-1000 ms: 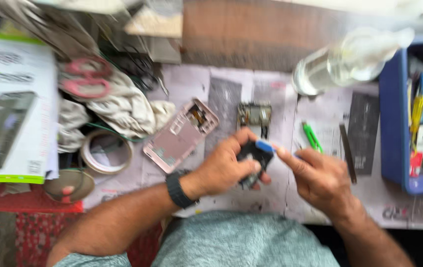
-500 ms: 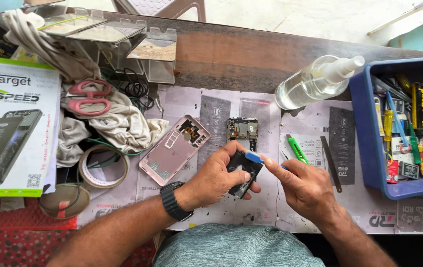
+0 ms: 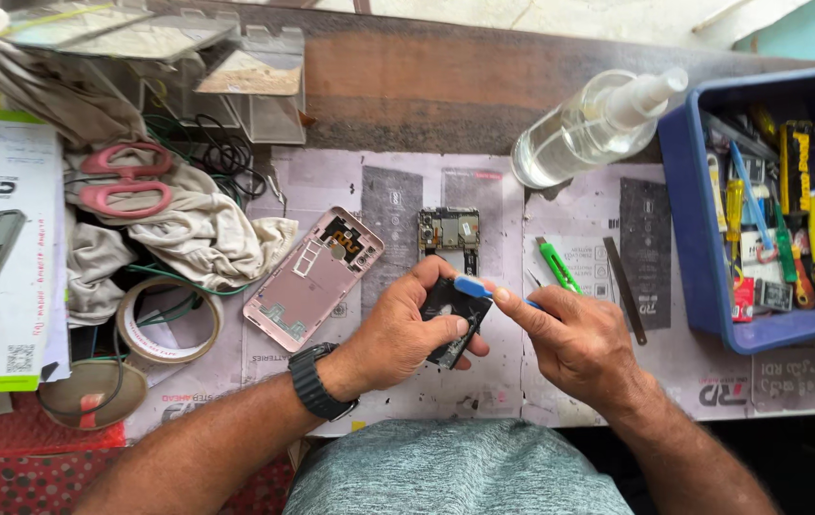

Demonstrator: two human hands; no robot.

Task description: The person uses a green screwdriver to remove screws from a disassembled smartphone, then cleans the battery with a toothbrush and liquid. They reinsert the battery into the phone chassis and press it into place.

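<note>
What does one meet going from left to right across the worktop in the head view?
Pink scissors → pink phone frame → left hand on a black part → right hand with a blue tool → green cutter → blue bin.

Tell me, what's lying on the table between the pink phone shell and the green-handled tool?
In the head view, a small circuit board lies between the pink phone shell and the green-handled tool, just above the left hand.

matt pink metal phone frame (image 3: 313,278)
</note>
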